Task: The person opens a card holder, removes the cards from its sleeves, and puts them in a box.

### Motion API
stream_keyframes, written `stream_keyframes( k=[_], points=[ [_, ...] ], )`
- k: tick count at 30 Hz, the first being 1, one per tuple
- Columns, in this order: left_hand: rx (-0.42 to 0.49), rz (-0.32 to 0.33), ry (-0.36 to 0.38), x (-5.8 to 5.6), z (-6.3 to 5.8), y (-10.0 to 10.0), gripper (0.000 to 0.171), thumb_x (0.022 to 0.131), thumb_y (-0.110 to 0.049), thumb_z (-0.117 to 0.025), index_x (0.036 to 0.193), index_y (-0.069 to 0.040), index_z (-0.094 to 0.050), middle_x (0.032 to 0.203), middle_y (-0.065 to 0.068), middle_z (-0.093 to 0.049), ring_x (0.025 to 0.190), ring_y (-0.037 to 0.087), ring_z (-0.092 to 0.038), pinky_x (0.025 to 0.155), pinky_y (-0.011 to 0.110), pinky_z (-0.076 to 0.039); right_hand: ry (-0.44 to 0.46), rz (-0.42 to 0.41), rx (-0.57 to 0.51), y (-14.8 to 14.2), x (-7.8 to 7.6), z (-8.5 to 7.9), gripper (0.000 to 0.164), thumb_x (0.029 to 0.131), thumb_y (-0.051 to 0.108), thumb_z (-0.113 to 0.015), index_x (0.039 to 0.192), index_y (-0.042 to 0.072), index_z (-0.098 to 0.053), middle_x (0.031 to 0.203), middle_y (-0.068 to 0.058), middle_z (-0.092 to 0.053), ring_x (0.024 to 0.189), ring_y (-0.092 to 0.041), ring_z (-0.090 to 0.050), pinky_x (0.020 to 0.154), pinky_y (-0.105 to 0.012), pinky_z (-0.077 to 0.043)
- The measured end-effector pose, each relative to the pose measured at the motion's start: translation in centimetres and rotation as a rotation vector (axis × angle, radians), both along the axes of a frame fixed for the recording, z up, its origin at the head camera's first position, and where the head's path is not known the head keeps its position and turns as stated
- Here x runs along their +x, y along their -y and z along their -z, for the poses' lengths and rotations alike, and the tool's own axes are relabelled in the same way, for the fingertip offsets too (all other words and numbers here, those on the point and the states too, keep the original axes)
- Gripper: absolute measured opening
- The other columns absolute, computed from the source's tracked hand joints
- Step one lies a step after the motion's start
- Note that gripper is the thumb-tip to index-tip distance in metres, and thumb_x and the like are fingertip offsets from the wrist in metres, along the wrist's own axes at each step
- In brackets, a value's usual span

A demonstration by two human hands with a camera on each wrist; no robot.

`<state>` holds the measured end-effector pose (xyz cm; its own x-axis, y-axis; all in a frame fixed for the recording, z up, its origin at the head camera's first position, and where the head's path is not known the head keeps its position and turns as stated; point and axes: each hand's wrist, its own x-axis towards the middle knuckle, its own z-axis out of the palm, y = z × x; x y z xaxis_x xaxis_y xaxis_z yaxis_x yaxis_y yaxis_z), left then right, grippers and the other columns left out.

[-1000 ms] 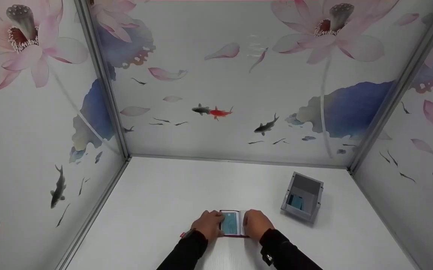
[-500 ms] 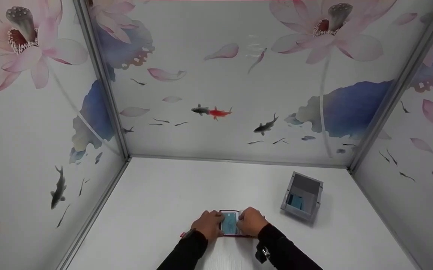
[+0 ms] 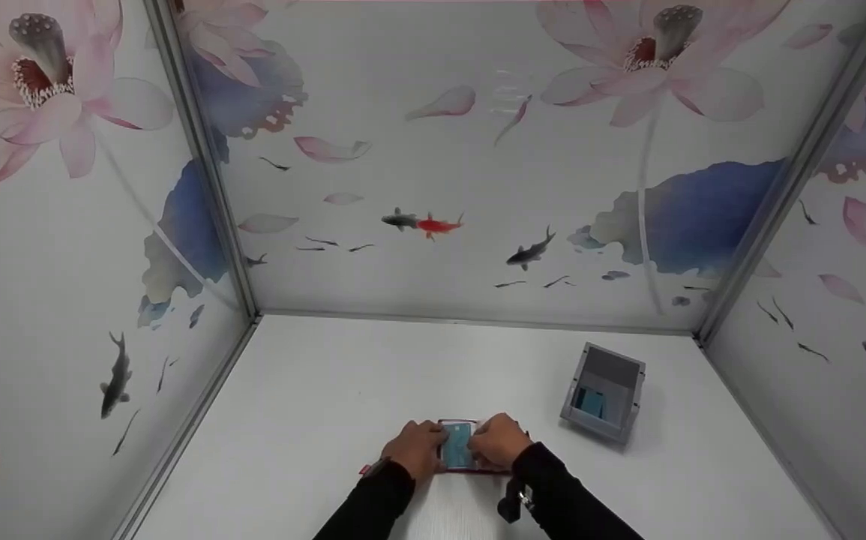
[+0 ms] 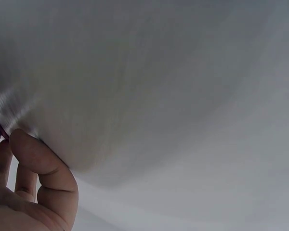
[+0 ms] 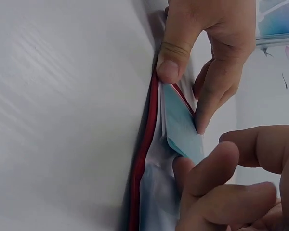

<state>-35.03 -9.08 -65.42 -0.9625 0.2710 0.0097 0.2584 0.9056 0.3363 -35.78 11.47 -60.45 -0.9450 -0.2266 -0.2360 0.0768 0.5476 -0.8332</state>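
Note:
A card holder (image 5: 154, 96) with a dark red edge and clear sleeves lies unfolded on the white table. A teal card (image 3: 457, 444) sits in its left part, and its corner stands up a little in the right wrist view. My left hand (image 3: 416, 450) pinches the holder's left edge, thumb (image 5: 169, 70) on top. At the card's right edge is my right hand (image 3: 500, 442), where one fingertip (image 5: 182, 168) touches the card. The thumb and other loosely bent fingers stand apart from the card. The left wrist view shows mostly table, with part of my left hand (image 4: 43, 178).
A grey bin (image 3: 603, 394) stands on the table to the right, with a teal piece (image 3: 591, 403) inside. White panels (image 3: 433, 172) printed with lotus flowers and fish enclose the table (image 3: 373, 367) at the back and both sides.
My right hand has moved left from the holder's right part onto the card's right edge. The card has shifted slightly left. My left hand has stayed in place.

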Motion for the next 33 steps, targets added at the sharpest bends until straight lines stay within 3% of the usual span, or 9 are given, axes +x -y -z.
stream_keyframes(
  k=[7, 14, 18, 26, 33],
  points=[
    [-0.015, -0.004, -0.005, -0.2, 0.3, 0.0, 0.060, 0.097, -0.029, -0.092, 0.154, -0.025, -0.073, 0.153, -0.001, -0.073, 0.133, 0.025, -0.066, 0.104, 0.047, -0.064, -0.062, -0.042, 0.059, 0.3, 0.1, 0.3, 0.019, 0.088, 0.002, -0.071, 0.072, -0.001, -0.080, 0.056, 0.003, -0.069, 0.050, -0.007, -0.058, 0.048, -0.019, -0.044],
    [0.024, -0.009, -0.011, -0.4, 0.7, 0.2, 0.060, 0.097, -0.028, -0.091, 0.155, -0.024, -0.073, 0.152, -0.001, -0.073, 0.131, 0.025, -0.066, 0.101, 0.046, -0.065, -0.125, -0.039, 0.063, 0.6, -0.2, 0.7, 0.029, 0.085, -0.004, -0.067, 0.059, 0.008, -0.069, 0.051, 0.007, -0.061, 0.044, -0.005, -0.050, 0.045, -0.020, -0.038],
    [0.015, -0.014, -0.015, -0.3, 0.6, 0.0, 0.061, 0.097, -0.028, -0.092, 0.154, -0.023, -0.073, 0.152, -0.001, -0.073, 0.133, 0.025, -0.067, 0.103, 0.046, -0.064, -0.124, -0.015, 0.067, 0.7, -0.2, 1.2, 0.034, 0.084, -0.005, -0.068, 0.057, 0.015, -0.060, 0.050, 0.010, -0.054, 0.044, -0.005, -0.047, 0.044, -0.020, -0.037],
    [-0.002, -0.007, 0.010, 0.1, -0.3, -0.1, 0.060, 0.099, -0.029, -0.090, 0.156, -0.022, -0.071, 0.154, -0.002, -0.073, 0.135, 0.024, -0.065, 0.105, 0.043, -0.064, -0.091, 0.032, 0.090, 0.3, -0.4, 1.8, 0.033, 0.087, 0.001, -0.077, 0.062, 0.018, -0.064, 0.054, 0.010, -0.058, 0.049, -0.008, -0.052, 0.048, -0.022, -0.041],
    [-0.017, 0.001, -0.007, 0.2, -0.1, 0.1, 0.060, 0.099, -0.032, -0.090, 0.156, -0.024, -0.072, 0.155, -0.004, -0.072, 0.134, 0.023, -0.065, 0.105, 0.041, -0.063, -0.089, 0.030, 0.054, 0.0, -0.4, 1.4, 0.017, 0.089, 0.000, -0.079, 0.074, 0.007, -0.078, 0.060, 0.000, -0.071, 0.050, -0.008, -0.059, 0.050, -0.022, -0.048]
  ],
)
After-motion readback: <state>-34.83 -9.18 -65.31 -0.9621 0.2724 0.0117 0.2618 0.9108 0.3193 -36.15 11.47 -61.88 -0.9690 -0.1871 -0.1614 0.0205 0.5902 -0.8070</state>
